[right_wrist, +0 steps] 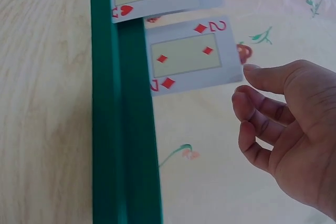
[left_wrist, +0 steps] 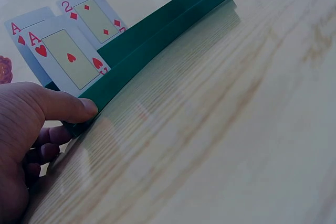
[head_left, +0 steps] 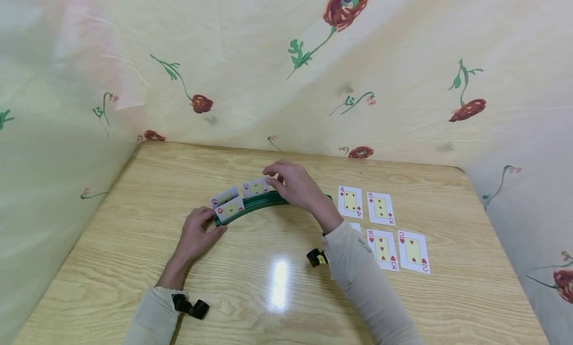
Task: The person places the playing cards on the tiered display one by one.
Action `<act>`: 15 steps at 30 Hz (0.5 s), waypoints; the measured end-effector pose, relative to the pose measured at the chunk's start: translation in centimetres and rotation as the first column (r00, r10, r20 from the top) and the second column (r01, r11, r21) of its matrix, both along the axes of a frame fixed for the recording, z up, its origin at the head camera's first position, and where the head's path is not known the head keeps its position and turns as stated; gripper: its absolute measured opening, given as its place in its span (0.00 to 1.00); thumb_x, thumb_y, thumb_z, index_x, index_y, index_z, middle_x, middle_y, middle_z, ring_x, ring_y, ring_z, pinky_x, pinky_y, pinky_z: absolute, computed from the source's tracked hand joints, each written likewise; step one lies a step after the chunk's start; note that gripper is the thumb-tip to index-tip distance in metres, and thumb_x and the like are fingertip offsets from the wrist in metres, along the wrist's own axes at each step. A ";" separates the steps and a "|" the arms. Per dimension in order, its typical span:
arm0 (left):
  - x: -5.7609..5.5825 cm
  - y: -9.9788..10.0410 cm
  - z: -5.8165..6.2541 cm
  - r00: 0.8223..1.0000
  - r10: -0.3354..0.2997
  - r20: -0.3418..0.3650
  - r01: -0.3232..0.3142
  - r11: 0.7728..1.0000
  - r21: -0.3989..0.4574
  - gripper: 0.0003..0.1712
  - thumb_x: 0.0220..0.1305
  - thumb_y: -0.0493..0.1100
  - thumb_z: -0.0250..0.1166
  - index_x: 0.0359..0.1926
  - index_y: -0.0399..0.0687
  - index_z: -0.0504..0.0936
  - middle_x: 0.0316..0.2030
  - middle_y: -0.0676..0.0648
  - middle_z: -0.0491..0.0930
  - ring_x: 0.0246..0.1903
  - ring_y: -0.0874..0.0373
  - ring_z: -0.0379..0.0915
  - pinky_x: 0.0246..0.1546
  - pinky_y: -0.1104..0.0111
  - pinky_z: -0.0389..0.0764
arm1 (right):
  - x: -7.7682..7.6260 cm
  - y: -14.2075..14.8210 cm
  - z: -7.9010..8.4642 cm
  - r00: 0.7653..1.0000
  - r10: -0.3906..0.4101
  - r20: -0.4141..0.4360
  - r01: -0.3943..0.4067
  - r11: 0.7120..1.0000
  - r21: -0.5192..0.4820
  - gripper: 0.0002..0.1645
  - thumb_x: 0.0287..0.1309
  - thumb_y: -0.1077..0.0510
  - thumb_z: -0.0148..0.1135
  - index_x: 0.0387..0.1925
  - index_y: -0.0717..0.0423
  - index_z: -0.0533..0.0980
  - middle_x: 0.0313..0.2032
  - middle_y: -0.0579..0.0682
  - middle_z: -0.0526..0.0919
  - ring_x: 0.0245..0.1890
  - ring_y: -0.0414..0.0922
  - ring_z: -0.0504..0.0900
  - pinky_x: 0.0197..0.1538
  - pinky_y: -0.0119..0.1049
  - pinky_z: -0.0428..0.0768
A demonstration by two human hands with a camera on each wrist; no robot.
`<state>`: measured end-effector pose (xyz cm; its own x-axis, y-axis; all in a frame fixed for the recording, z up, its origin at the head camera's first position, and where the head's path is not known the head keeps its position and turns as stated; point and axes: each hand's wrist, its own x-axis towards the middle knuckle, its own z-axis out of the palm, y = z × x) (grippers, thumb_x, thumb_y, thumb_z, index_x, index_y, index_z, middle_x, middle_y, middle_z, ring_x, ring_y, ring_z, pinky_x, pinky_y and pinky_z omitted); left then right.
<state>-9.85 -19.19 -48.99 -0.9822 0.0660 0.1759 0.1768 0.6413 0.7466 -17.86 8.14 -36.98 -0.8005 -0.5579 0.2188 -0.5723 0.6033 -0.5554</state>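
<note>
A curved green card holder (head_left: 264,200) lies on the table. My left hand (head_left: 197,233) grips its left end, thumb along the near side and fingers behind. By that end stand the ace of hearts (left_wrist: 71,59), in the front slot, and the ace of diamonds (left_wrist: 20,29), mostly covered behind it. Farther along, the two of diamonds (right_wrist: 191,56) leans in the back slot. My right hand (right_wrist: 296,124) is beside that card's upper edge, its thumb tip right at the corner and its fingers loosely bent with nothing between them.
Right of the holder, the four of diamonds (head_left: 350,202) and three of diamonds (head_left: 380,208) lie face up. Nearer are the three of hearts (head_left: 383,250), two of hearts (head_left: 414,252) and a card (head_left: 355,226) mostly hidden by the right sleeve. Flowered cloth (head_left: 250,61) hangs behind the table.
</note>
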 end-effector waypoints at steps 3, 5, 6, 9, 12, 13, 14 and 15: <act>0.0 0.0 -0.1 1.000 -0.002 -0.001 0.002 1.000 -0.001 0.21 0.54 0.37 0.76 0.49 0.34 0.85 0.45 0.37 0.82 0.46 0.45 0.71 0.50 0.54 0.68 | 0.2 0.7 0.3 1.000 -0.004 -0.027 0.004 1.000 -0.018 0.13 0.67 0.60 0.62 0.51 0.59 0.82 0.49 0.55 0.87 0.38 0.47 0.84 0.45 0.39 0.83; 0.0 0.0 -0.2 1.000 -0.003 -0.001 0.003 1.000 -0.004 0.21 0.54 0.37 0.76 0.49 0.34 0.85 0.45 0.37 0.82 0.46 0.46 0.71 0.50 0.55 0.68 | 0.4 1.3 0.5 0.999 -0.014 -0.038 0.013 0.999 -0.032 0.13 0.67 0.61 0.62 0.51 0.60 0.82 0.49 0.55 0.87 0.37 0.47 0.83 0.44 0.41 0.83; 0.0 0.0 -0.2 1.000 -0.004 -0.001 0.004 1.000 -0.005 0.21 0.54 0.37 0.76 0.49 0.34 0.85 0.45 0.37 0.82 0.46 0.46 0.71 0.50 0.55 0.68 | 0.5 1.6 0.5 0.999 -0.020 -0.041 0.019 0.999 -0.038 0.13 0.67 0.61 0.62 0.51 0.60 0.82 0.49 0.56 0.87 0.36 0.47 0.83 0.44 0.41 0.83; 0.0 0.0 -0.2 1.000 -0.003 -0.005 0.003 1.000 -0.007 0.21 0.54 0.37 0.76 0.49 0.34 0.85 0.45 0.37 0.82 0.46 0.45 0.71 0.50 0.55 0.68 | 0.9 2.6 0.8 0.998 -0.042 -0.054 0.039 0.998 -0.057 0.13 0.66 0.61 0.63 0.51 0.60 0.82 0.49 0.56 0.87 0.35 0.47 0.83 0.42 0.44 0.82; 0.0 -0.1 -0.2 1.000 -0.001 -0.008 0.001 1.000 -0.008 0.20 0.54 0.37 0.75 0.48 0.34 0.85 0.45 0.37 0.82 0.46 0.45 0.71 0.50 0.55 0.68 | 1.4 3.5 1.1 0.995 -0.062 -0.078 0.057 0.996 -0.069 0.13 0.65 0.61 0.64 0.50 0.60 0.82 0.48 0.57 0.87 0.34 0.47 0.83 0.40 0.44 0.82; -0.1 -0.1 -0.2 1.000 -0.001 -0.009 0.001 1.000 -0.007 0.20 0.54 0.37 0.75 0.48 0.33 0.85 0.45 0.37 0.82 0.46 0.45 0.71 0.50 0.55 0.68 | 1.6 3.9 1.2 0.994 -0.071 -0.087 0.064 0.995 -0.072 0.13 0.65 0.61 0.65 0.50 0.61 0.82 0.48 0.57 0.87 0.34 0.47 0.83 0.39 0.44 0.81; -0.1 -0.1 -0.2 1.000 -0.001 -0.009 0.001 1.000 -0.007 0.20 0.54 0.37 0.75 0.49 0.33 0.85 0.45 0.37 0.82 0.46 0.45 0.71 0.50 0.55 0.68 | 1.7 4.3 1.3 0.992 -0.078 -0.098 0.071 0.995 -0.074 0.13 0.65 0.61 0.65 0.50 0.61 0.82 0.47 0.57 0.87 0.33 0.47 0.83 0.38 0.43 0.81; -0.1 -0.1 -0.2 1.000 -0.002 -0.010 0.002 1.000 -0.008 0.20 0.55 0.37 0.75 0.49 0.33 0.85 0.45 0.37 0.82 0.46 0.45 0.71 0.50 0.55 0.68 | 1.9 4.6 1.3 0.991 -0.087 -0.104 0.080 0.994 -0.075 0.13 0.64 0.61 0.65 0.49 0.61 0.82 0.47 0.57 0.87 0.33 0.47 0.83 0.37 0.42 0.80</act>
<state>-9.91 -19.30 -49.15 -0.9803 0.0691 0.1852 0.1853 0.6471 0.7395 -15.95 12.77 -35.64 -0.8134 -0.4700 0.3427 -0.5802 0.6128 -0.5366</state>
